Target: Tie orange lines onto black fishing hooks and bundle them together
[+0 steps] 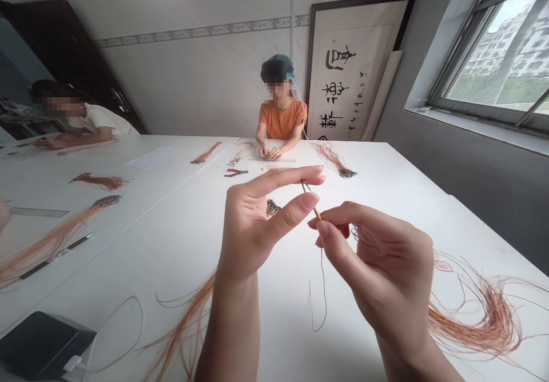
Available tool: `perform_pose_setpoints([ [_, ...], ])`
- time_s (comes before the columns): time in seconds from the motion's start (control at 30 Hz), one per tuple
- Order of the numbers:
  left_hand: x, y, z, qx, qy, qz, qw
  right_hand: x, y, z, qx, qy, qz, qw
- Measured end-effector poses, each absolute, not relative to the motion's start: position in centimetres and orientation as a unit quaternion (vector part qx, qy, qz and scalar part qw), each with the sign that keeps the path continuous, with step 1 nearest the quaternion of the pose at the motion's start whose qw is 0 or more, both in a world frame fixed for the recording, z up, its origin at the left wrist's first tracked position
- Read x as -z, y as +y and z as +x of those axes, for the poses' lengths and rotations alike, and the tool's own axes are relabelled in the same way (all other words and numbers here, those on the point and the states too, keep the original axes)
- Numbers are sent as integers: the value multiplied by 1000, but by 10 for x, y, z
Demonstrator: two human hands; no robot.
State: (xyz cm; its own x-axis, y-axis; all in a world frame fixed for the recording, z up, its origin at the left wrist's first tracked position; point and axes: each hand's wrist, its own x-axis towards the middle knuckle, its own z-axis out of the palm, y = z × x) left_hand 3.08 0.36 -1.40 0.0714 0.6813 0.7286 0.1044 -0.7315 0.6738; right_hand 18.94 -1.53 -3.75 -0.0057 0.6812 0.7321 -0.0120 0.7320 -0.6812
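Above the white table [274, 313], a small dark fish hook [304, 186] is held between the thumb and fingers of my left hand [261, 216]. Orange-brown wrapping shows at the hook's lower end. My right hand [386, 256] pinches the thin line [325, 296] at that wrapping, thumb against forefinger. From there the line's free end hangs in a loose loop below my fingers. Behind my left hand lies a cluster of dark hooks [273, 208], partly covered. More metal loops [354, 232] peek out behind my right hand.
Copper-coloured line bundles lie at right [493, 325], lower left [184, 325] and far left [51, 239]. A pen [55, 256], a black device [43, 345] with a white cable and red-handled pliers [235, 172] are on the table. A person in orange [282, 119] sits opposite; another leans at left.
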Motion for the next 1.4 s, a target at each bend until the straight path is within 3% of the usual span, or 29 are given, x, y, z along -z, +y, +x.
perform_pose_setpoints([
  [0.33,18,3,37,-655,306,677,140,38,-13,189,-286,-661,-268,640],
  [0.6,20,0,42,-669,336,662,26,39,-9,193,-392,-636,-261,611],
  [0.97,21,0,49,-672,341,654,-70,40,-5,192,-435,-612,-251,611],
  [1.17,20,-4,42,-661,361,657,28,44,5,194,-501,-578,-219,606],
  [1.4,19,-1,25,-644,368,659,121,44,10,193,-491,-582,-231,606],
])
